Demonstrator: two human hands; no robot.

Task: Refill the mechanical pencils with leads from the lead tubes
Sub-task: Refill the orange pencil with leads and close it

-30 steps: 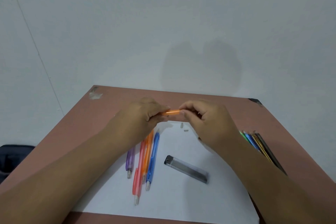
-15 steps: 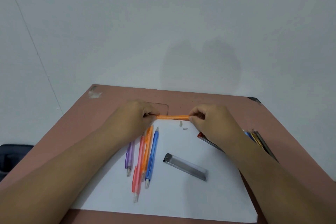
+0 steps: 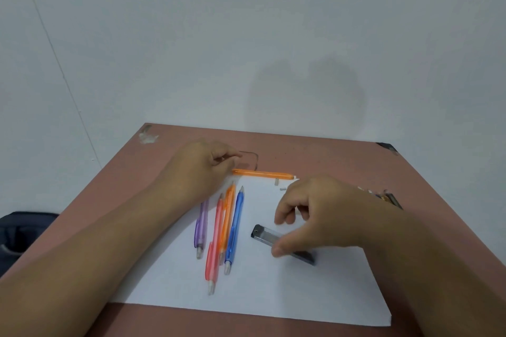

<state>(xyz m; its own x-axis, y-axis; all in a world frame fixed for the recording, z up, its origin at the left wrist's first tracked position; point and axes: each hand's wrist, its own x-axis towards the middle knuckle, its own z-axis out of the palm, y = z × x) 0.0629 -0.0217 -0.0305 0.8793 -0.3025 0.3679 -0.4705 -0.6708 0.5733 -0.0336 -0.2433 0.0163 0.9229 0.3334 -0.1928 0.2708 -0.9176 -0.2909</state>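
My left hand (image 3: 204, 169) rests on the table (image 3: 323, 153) with its fingers curled at the near end of one orange pencil (image 3: 264, 174), which lies crosswise along the far edge of the white paper (image 3: 287, 293); I cannot tell whether I am gripping that end or only touching it. My right hand (image 3: 320, 216) hangs spread over the single lead tube (image 3: 282, 244), thumb and fingers apart and holding nothing, the thumb tip just in front of the tube. Four more pencils lie side by side on the paper: one purple (image 3: 200, 227), one pink (image 3: 215, 243), one orange (image 3: 228, 216), one blue (image 3: 234, 230). Two small white bits (image 3: 279, 185) sit near the crosswise pencil's far end. More pencils (image 3: 390, 198) show past my right wrist, too hidden to count.
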